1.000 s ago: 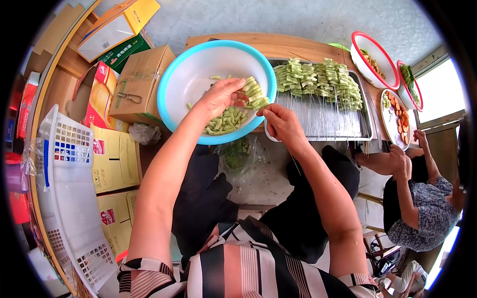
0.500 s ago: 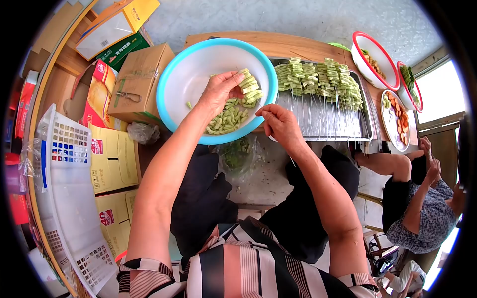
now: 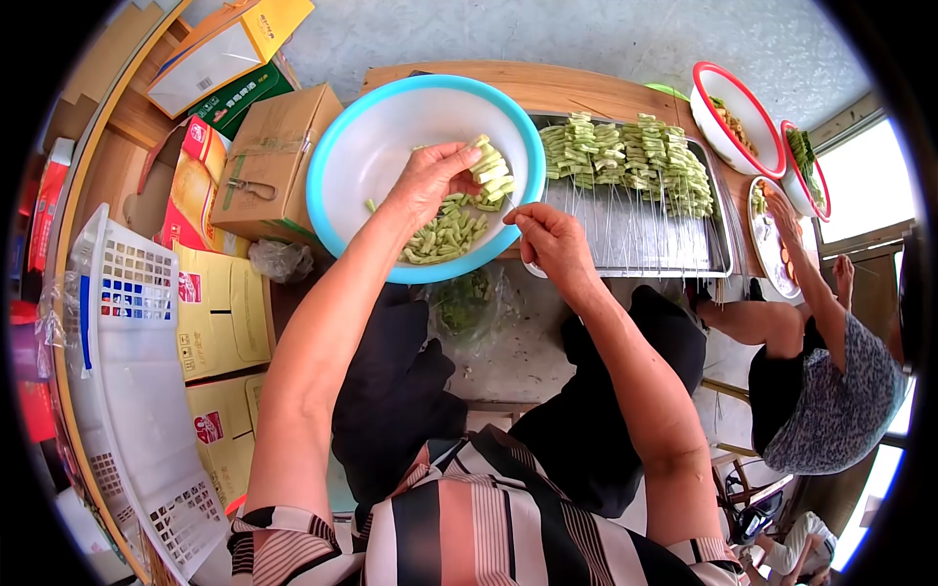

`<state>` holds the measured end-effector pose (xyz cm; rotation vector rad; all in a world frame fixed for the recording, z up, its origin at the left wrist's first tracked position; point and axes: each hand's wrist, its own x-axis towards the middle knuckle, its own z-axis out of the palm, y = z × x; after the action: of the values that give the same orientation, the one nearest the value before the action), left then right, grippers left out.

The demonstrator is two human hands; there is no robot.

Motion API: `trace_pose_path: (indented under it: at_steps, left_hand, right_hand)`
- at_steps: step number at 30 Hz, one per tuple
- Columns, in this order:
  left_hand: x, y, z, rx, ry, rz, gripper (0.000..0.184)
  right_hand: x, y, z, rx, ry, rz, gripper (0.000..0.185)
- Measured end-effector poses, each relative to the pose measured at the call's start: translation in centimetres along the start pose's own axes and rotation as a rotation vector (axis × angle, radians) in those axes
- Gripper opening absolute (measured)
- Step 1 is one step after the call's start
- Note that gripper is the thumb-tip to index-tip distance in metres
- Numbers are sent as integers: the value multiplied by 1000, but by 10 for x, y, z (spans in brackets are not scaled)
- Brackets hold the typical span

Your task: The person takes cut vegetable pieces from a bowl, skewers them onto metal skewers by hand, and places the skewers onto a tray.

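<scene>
Over a white basin with a blue rim (image 3: pixel 325 127), my left hand (image 3: pixel 438 178) pinches cut green bean pieces (image 3: pixel 491 168) lined up on a thin skewer (image 3: pixel 509 203). My right hand (image 3: pixel 553 236) is closed on the skewer's lower end, just outside the rim. Loose green bean pieces (image 3: pixel 445 234) lie in the bottom of the basin, partly hidden by my left hand. To the right, a metal tray (image 3: pixel 625 256) holds rows of finished green bean skewers (image 3: pixel 630 161), their bare sticks pointing toward me.
Red-rimmed bowls (image 3: pixel 738 83) and a plate of orange slices (image 3: pixel 767 239) stand at the table's right end. A person (image 3: pixel 831 400) sits there, one hand over the plate. Cardboard boxes (image 3: pixel 278 156) and a white plastic basket (image 3: pixel 137 381) line the left side.
The person on the right has reached a hand up over the plate of orange slices. My hands, the skewer and the beans have barely moved.
</scene>
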<state>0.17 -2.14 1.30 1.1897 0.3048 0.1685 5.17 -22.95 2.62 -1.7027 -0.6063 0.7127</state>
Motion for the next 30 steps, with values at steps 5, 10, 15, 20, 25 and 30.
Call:
trace_pose_path:
  at_steps: [5,10,15,20,25,30]
  left_hand:
    - [0,0,10,-129,-47,30,36]
    - [-2,-10,27,70,116,183,40]
    - [-2,-8,39,24,247,293,31]
    - [4,-8,40,252,611,230,28]
    - [13,-24,29,431,702,429,27]
    - [8,-20,33,435,689,433,24]
  right_hand:
    - [4,-7,2,34,23,-16,17]
    - [7,1,14,67,42,-10,17]
    - [8,-5,24,48,45,-15,17]
    - [8,-5,43,87,28,-14,16]
    - [4,-14,47,123,31,-27,16]
    - [6,-13,46,98,38,-46,16]
